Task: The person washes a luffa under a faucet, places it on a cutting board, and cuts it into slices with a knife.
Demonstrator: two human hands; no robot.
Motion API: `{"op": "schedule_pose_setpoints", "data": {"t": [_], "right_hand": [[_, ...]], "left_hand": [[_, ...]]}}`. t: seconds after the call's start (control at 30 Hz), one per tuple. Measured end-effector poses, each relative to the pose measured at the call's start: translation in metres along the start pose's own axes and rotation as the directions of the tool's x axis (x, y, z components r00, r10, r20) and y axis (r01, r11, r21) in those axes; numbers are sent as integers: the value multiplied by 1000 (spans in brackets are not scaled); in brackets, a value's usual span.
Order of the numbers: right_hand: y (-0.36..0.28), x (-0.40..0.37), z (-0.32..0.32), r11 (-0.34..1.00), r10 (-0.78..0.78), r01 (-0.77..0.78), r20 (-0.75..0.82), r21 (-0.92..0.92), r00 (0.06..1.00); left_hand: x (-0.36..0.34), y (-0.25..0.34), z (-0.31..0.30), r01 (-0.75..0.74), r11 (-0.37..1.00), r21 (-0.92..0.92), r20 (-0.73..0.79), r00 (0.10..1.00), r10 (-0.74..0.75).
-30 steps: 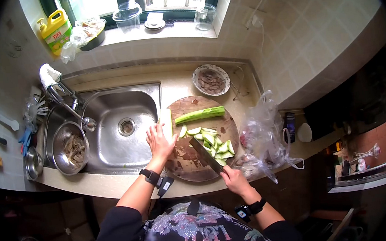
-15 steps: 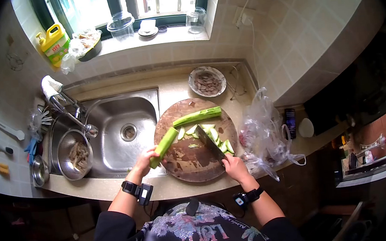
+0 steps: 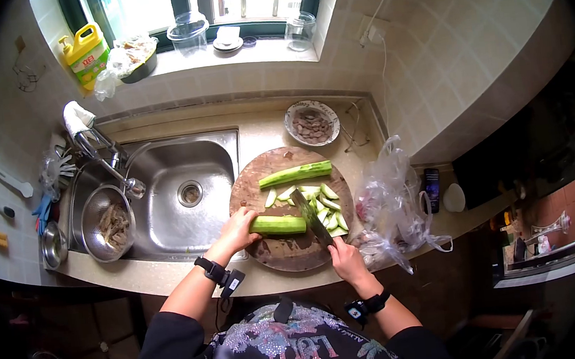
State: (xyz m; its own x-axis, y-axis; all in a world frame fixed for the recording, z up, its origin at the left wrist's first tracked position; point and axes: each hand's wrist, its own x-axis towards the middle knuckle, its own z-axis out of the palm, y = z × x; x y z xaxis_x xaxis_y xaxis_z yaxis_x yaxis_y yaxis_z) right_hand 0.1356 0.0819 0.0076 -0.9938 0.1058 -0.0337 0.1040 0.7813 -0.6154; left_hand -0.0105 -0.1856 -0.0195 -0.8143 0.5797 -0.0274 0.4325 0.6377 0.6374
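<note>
Here, the left hand (image 3: 239,230) grips one end of a green squash (image 3: 278,225) that lies flat on a round wooden board (image 3: 287,252). The right hand (image 3: 347,259) is closed around the handle of a knife (image 3: 311,219), whose dark blade slants across the board between the squash's other end and a pile of cut pieces (image 3: 328,210). The pieces show pale flesh and green skin; a few lie on the far side of the squash, left of the blade. Beyond them, a second length of squash (image 3: 295,173) rests near the board's far edge.

Behind the board stands a patterned bowl (image 3: 312,123) holding greyish-pink food. Clear plastic bags (image 3: 392,204) sit just to the right of the board, with a dark phone (image 3: 432,190) and a white round thing (image 3: 454,197) past them. To the left is a steel sink (image 3: 182,165), with a metal colander (image 3: 108,223) of shrimp-like food at its left side, near the faucet (image 3: 109,162). A small metal bowl (image 3: 53,245) is beside the colander.
</note>
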Motion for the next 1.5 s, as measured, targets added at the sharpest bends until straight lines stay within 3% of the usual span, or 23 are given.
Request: {"op": "schedule_pose_setpoints", "data": {"t": [0.07, 0.13, 0.2, 0.27, 0.4, 0.47, 0.6, 0.67, 0.73, 0.9, 1.23, 1.3, 1.5], "right_hand": [[-1, -2, 0, 1000, -6, 6, -3, -26, 1000], [-5, -3, -3, 999, -4, 4, 5, -38, 1000], [-10, -5, -5, 999, -6, 6, 16, -49, 1000], [-14, -5, -5, 998, -11, 13, 32, -64, 999], [-19, -5, 0, 999, 3, -1, 57, -41, 998], [-24, -5, -1, 992, -25, 32, 63, -123, 998], [-28, -1, 7, 991, -50, 56, 53, -118, 997], [-21, -1, 19, 973, 16, 23, 165, -231, 986], [-23, 4, 17, 966, 40, 8, 181, -259, 983], [-25, 0, 13, 983, 1, 26, 145, -183, 989], [-35, 2, 12, 968, 78, -26, 200, -250, 977], [-37, 1, 11, 987, 37, -14, 144, -158, 989], [-32, 1, 25, 982, 52, -17, 182, -188, 982]], "left_hand": [[-1, 0, -3, -34, 985, 166, -6, 999, 36], [0, -2, -7, -14, 994, 110, 0, 1000, 14], [2, -5, -16, 36, 999, 28, 192, 980, -41], [1, -9, -19, 27, 999, 37, 209, 977, -34], [-4, -9, -15, -58, 991, 117, 97, 994, 47], [-7, -8, -11, -77, 984, 158, 27, 997, 73], [-10, -13, -3, -47, 999, 6, -44, 998, 47], [-12, -16, -1, -35, 998, -59, -64, 997, 31], [-12, -16, 0, -22, 993, -112, -98, 995, 11], [-13, -17, 2, -43, 993, -107, -121, 992, 30], [-14, -17, 5, -46, 994, -100, -133, 991, 33], [-14, -19, 5, -51, 994, -96, -140, 989, 38], [-16, -17, 7, -41, 993, -106, -145, 989, 26]]}}
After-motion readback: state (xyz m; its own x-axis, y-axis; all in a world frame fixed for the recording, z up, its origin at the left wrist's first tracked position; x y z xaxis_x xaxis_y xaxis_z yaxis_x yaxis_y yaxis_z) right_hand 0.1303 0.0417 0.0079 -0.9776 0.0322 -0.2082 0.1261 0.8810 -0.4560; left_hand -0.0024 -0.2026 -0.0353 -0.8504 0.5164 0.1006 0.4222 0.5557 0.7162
